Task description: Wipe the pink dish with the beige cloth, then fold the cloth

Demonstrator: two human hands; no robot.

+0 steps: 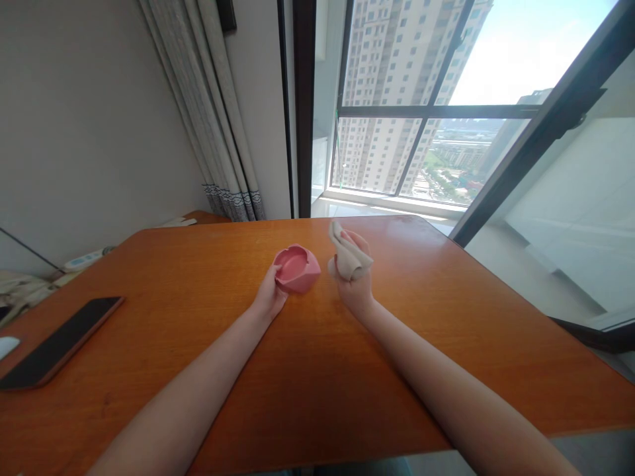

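My left hand (270, 291) grips a pink faceted bowl (301, 281), which looks like an ashtray with notches in its rim. The thumb lies at the rim, and the other fingers are mostly hidden behind and below. The bowl is tilted so that its hollow faces me. To its right, my right hand (358, 291) is closed around a bunched off-white cloth (351, 258). Folds of the cloth stick out above and over the fingers. A small gap separates the cloth from the bowl. Both hands are over the middle of the wooden table (317, 383).
A long black flat pad (62, 340) lies on the table at the left, with a white rounded object (7, 346) beside it at the frame's edge. A grey curtain (213, 119) hangs beyond the table. Behind the far edge stand a dark door frame (303, 112) and large windows.
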